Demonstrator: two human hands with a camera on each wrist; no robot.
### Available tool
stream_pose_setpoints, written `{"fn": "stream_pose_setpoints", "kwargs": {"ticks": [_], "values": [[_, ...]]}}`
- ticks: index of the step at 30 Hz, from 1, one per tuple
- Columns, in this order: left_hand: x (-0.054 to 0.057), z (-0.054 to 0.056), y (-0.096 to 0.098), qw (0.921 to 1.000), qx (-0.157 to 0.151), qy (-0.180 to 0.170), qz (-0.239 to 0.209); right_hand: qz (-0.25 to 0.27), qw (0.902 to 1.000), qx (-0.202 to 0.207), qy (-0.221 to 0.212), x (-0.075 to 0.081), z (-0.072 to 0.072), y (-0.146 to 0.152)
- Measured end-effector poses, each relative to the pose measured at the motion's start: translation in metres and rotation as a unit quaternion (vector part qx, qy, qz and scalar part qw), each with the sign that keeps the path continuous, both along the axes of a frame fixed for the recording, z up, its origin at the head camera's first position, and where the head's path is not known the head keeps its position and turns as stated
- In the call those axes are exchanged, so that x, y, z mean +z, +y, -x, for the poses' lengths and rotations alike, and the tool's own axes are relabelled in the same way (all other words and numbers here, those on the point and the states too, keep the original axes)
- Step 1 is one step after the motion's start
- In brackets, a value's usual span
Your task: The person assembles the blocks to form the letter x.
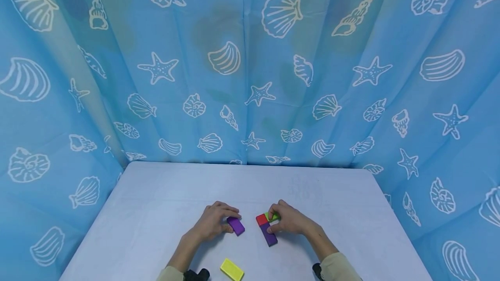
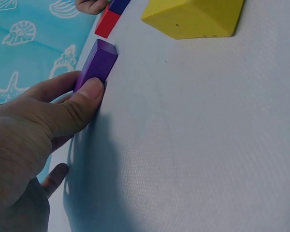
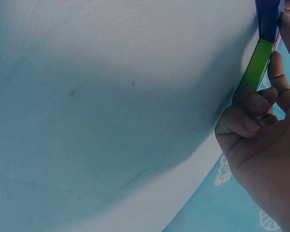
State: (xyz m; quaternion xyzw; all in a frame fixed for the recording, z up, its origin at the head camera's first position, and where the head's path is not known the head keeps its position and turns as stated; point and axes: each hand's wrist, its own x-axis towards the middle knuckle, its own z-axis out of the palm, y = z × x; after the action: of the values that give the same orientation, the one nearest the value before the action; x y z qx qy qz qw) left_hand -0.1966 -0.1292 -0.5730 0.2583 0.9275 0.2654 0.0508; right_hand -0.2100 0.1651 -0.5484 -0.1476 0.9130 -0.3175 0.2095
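My left hand pinches a purple block between thumb and fingers, tilted over the white table; the left wrist view shows the thumb on its near side. To its right, a red block, a dark blue-purple block and a green block lie together at a corner. My right hand grips the green block with curled fingers, and its thumb rests by the blue-purple block. In the right wrist view the fingers cover one end of the green block.
A yellow block lies near the front of the white table, between the forearms. Behind the table hangs a blue curtain with white shell prints. Dark wrist straps show at both sleeves.
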Motion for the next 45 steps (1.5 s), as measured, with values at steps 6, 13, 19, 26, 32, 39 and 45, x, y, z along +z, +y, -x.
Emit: {"fn": "stream_pose_setpoints", "kwargs": {"ticks": [6,13,19,26,32,39,45], "values": [[-0.0010,0.0000,-0.0003,0.9999,0.003,-0.008,-0.013,0.008,1.0000,0.003,-0.003,0.0016,-0.0007,0.0006],[-0.0022,0.0009,-0.0002,0.9999,0.007,-0.008,-0.013,0.012,0.9999,0.005,-0.006,0.0018,-0.0012,0.0016],[-0.0003,0.0007,0.0003,0.9999,0.007,-0.009,-0.013,0.011,0.9999,0.009,-0.004,0.0010,-0.0006,0.0018],[-0.0005,0.0012,0.0019,0.9998,0.015,-0.013,-0.006,0.006,0.9999,0.011,0.000,-0.0013,0.0005,0.0017],[0.0020,0.0000,0.0027,0.9998,0.016,-0.010,-0.011,0.006,0.9999,0.009,-0.002,-0.0022,0.0003,0.0013],[0.0018,0.0003,0.0033,0.9998,0.018,0.001,-0.013,0.006,0.9999,0.008,-0.003,-0.0006,-0.0001,0.0013],[0.0008,0.0011,0.0049,0.9996,0.026,0.006,-0.004,0.005,1.0000,0.006,-0.006,-0.0014,0.0006,0.0009]]}}
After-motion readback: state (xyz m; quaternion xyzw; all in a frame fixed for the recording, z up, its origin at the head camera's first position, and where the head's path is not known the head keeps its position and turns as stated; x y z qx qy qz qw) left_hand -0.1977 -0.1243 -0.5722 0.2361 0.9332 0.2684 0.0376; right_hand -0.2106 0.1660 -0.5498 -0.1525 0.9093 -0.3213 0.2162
